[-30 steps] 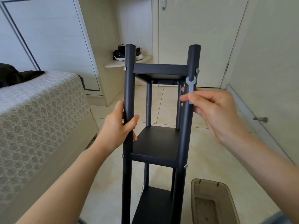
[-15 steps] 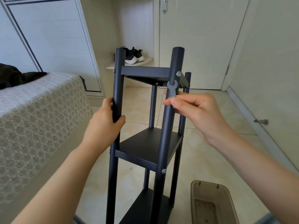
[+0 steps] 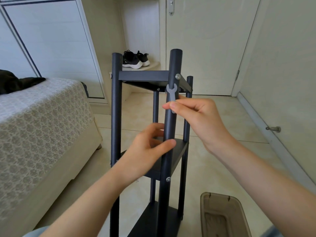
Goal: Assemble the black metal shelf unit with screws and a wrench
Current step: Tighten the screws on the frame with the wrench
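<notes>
The black metal shelf unit [image 3: 145,76] stands upright on the floor in front of me, turned slightly so its front right post [image 3: 175,64] faces me. My right hand [image 3: 196,120] pinches a small grey flat wrench [image 3: 171,91] against that post, its open jaw just below a silver screw [image 3: 177,76] at the top shelf. My left hand [image 3: 145,151] curls round the same post above the middle shelf, thumb in front and fingers behind; it is motion-blurred. Another screw [image 3: 168,179] sits lower on this post.
A bed [image 3: 42,125] with a patterned cover runs along the left. A brown plastic bin [image 3: 222,218] stands on the tiled floor at the lower right. Black shoes [image 3: 135,60] rest on a ledge behind the unit. A doorstop [image 3: 273,129] sticks out from the right wall.
The shelf unit has been turned, bringing the right post's screw toward me. My left hand left the left post and moved across to the right post. The wrench stayed just under the top screw.
</notes>
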### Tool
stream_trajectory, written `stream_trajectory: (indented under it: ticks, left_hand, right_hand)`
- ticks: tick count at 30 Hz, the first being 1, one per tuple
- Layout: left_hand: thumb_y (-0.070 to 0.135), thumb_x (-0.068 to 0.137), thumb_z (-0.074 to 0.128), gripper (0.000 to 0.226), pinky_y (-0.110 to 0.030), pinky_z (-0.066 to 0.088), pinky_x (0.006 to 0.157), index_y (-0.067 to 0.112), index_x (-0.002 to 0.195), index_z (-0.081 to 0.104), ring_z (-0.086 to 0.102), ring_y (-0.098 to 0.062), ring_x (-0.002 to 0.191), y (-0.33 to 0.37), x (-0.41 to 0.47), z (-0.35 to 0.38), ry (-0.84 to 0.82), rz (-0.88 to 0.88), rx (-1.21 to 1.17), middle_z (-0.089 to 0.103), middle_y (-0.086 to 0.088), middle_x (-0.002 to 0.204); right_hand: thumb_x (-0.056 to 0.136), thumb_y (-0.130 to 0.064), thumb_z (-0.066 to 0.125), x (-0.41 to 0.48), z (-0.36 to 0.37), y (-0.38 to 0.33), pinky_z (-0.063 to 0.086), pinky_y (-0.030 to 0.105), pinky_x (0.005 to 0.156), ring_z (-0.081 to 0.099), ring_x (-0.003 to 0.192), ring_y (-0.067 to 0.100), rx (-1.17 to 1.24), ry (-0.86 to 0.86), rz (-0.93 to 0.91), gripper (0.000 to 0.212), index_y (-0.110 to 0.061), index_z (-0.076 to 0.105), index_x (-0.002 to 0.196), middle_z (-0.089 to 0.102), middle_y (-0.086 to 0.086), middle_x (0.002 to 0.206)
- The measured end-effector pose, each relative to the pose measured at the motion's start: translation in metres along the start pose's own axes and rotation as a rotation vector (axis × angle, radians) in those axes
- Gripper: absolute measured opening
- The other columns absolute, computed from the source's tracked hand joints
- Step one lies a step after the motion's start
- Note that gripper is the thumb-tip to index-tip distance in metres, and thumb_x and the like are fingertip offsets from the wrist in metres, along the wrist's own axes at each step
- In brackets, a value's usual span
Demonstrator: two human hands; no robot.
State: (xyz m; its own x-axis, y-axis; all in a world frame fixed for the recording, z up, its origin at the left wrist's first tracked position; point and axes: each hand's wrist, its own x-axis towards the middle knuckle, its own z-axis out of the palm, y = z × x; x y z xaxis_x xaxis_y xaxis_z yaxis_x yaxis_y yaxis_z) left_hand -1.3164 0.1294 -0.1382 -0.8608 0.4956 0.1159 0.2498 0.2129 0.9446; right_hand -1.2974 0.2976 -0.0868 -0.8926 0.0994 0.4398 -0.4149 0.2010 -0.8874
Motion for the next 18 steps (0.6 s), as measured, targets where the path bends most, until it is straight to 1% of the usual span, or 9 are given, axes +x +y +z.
stream_trajectory:
  ticks: [2,5,7,9,11,13,15,18]
  left_hand:
    - [0.024,0.092,0.072,0.037,-0.031,0.06,0.086,0.028,0.124,0.054,0.074,-0.018,0.093,0.0,0.001,0.008,-0.016,-0.004,-0.077,0.072,0.005,0.105]
    - [0.015,0.093,0.07,0.034,-0.032,0.061,0.078,0.028,0.119,0.053,0.075,-0.022,0.081,0.002,0.002,0.013,0.018,-0.003,-0.078,0.069,-0.001,0.094]
    - [0.013,0.094,0.068,0.035,-0.033,0.062,0.078,0.028,0.121,0.052,0.075,-0.024,0.081,0.002,0.002,0.014,0.004,-0.001,-0.089,0.068,-0.003,0.094]
    - [0.012,0.094,0.068,0.038,-0.036,0.062,0.082,0.027,0.125,0.052,0.075,-0.026,0.083,0.002,0.001,0.014,-0.03,0.014,-0.106,0.069,-0.003,0.093]
    - [0.01,0.094,0.067,0.038,-0.039,0.062,0.084,0.023,0.126,0.052,0.075,-0.027,0.084,0.002,-0.001,0.012,-0.052,0.028,-0.116,0.069,-0.004,0.095]
    - [0.009,0.093,0.067,0.037,-0.04,0.061,0.085,0.022,0.125,0.053,0.075,-0.028,0.085,0.003,-0.002,0.01,-0.069,0.036,-0.131,0.068,-0.009,0.097]
    - [0.011,0.092,0.068,0.038,-0.038,0.062,0.083,0.022,0.126,0.052,0.075,-0.028,0.084,0.003,-0.003,0.007,-0.087,0.043,-0.132,0.068,-0.011,0.097]
    - [0.013,0.091,0.067,0.039,-0.031,0.061,0.077,0.019,0.126,0.052,0.075,-0.028,0.083,0.005,-0.005,0.002,-0.12,0.048,-0.155,0.068,-0.013,0.098]
  right_hand:
    - [0.092,-0.013,0.065,-0.001,0.002,-0.001,0.049,0.011,0.086,0.068,0.096,0.001,0.009,0.013,0.004,0.014,-0.016,0.079,0.092,0.077,-0.005,0.092]
    - [0.092,-0.013,0.064,-0.003,0.006,0.0,0.048,0.008,0.081,0.068,0.093,0.002,-0.007,0.069,-0.012,0.015,-0.015,0.079,0.09,0.077,-0.004,0.091]
    - [0.092,-0.013,0.065,-0.005,0.009,0.002,0.048,0.008,0.078,0.068,0.091,0.002,-0.03,0.137,-0.043,0.015,-0.017,0.079,0.088,0.076,-0.007,0.089]
    - [0.092,-0.014,0.065,-0.008,0.009,0.004,0.049,0.01,0.078,0.069,0.091,0.002,-0.053,0.185,-0.078,0.016,-0.02,0.079,0.086,0.076,-0.009,0.087]
    - [0.092,-0.015,0.065,-0.011,0.009,0.005,0.05,0.013,0.081,0.068,0.092,0.003,-0.09,0.199,-0.115,0.017,-0.022,0.078,0.085,0.075,-0.011,0.087]
    - [0.092,-0.016,0.066,-0.012,0.009,0.005,0.05,0.019,0.086,0.067,0.095,0.004,-0.121,0.209,-0.139,0.017,-0.025,0.078,0.085,0.075,-0.012,0.088]
    - [0.092,-0.016,0.066,-0.013,0.01,0.004,0.051,0.025,0.088,0.067,0.098,0.007,-0.135,0.217,-0.146,0.017,-0.026,0.078,0.086,0.075,-0.01,0.089]
    - [0.093,-0.017,0.065,-0.014,0.011,0.002,0.051,0.031,0.09,0.066,0.099,0.012,-0.153,0.205,-0.16,0.016,-0.024,0.078,0.09,0.075,-0.007,0.089]
